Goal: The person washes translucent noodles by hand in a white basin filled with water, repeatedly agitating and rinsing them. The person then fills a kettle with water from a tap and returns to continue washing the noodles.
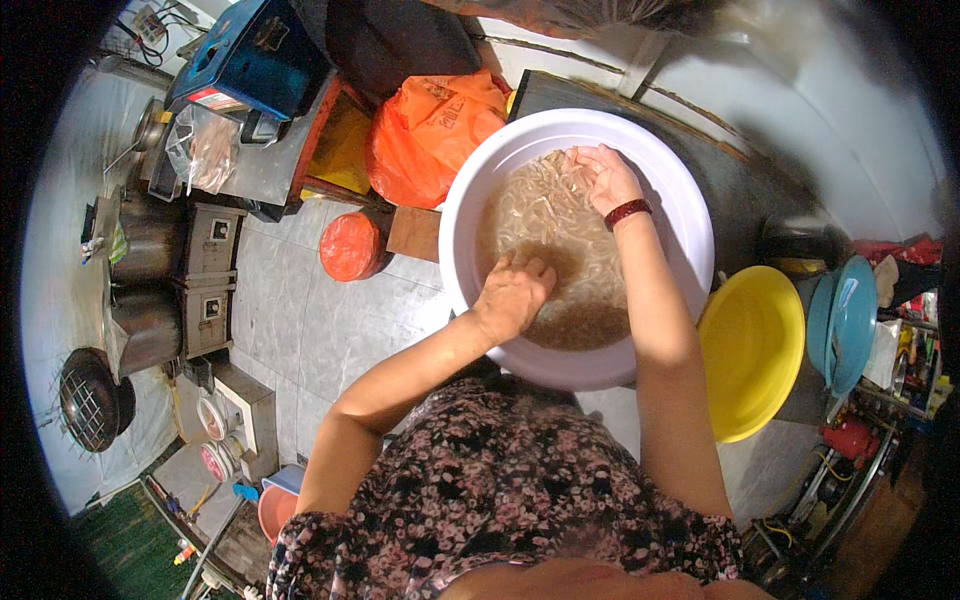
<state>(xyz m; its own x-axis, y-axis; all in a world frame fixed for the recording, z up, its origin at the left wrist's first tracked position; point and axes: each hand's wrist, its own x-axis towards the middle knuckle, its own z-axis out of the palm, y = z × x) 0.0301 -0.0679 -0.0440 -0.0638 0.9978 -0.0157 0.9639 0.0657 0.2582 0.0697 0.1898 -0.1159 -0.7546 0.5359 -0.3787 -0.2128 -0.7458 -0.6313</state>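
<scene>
A large white plastic basin [679, 225] stands before me, holding cloudy brownish water and a mass of pale, noodle-like strands [544, 199]. What the strands are made of I cannot tell. At the far side of the basin, my right hand [606, 178] is turned partly palm up, with some strands held against its curled fingers. A dark red beaded bracelet [628, 213] circles that wrist. My left hand [517, 292] reaches over the near left rim, knuckles up and fingers bent. Its fingertips dip into the murky water, which hides whether they grip anything.
Orange plastic bags [442, 135] and a red-covered round stool [350, 246] lie to the left. A yellow basin [752, 352] and a blue basin [847, 326] stand on the right. The white basin's far side adjoins a dark tabletop [555, 94]. Grey floor tiles [300, 300] lie left.
</scene>
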